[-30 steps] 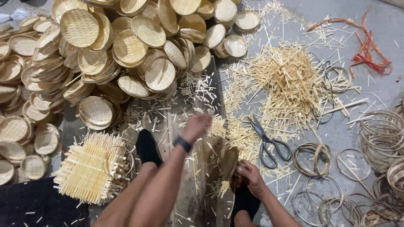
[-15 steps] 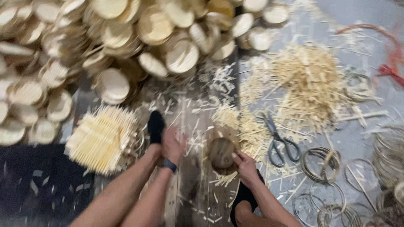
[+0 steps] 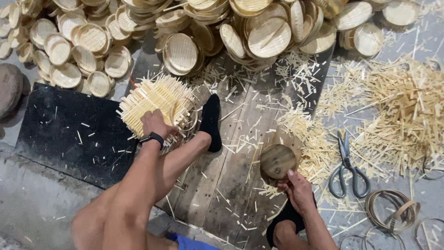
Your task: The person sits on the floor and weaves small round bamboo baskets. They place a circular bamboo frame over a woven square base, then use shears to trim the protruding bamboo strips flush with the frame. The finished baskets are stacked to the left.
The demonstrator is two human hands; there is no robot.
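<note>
Scissors [image 3: 347, 166] lie on pale bamboo offcuts, just right of the round wooden disc [image 3: 276, 161] on the plank board [image 3: 222, 185]. Right hand [image 3: 298, 190] sits at the disc's near edge, fingers curled and touching its rim. Well left of the disc, beyond the black-socked foot [image 3: 211, 121], the left hand [image 3: 155, 125] is closed on a stack of woven bamboo mats [image 3: 155, 99]; heaped round baskets [image 3: 259, 32] lie beyond the disc.
</note>
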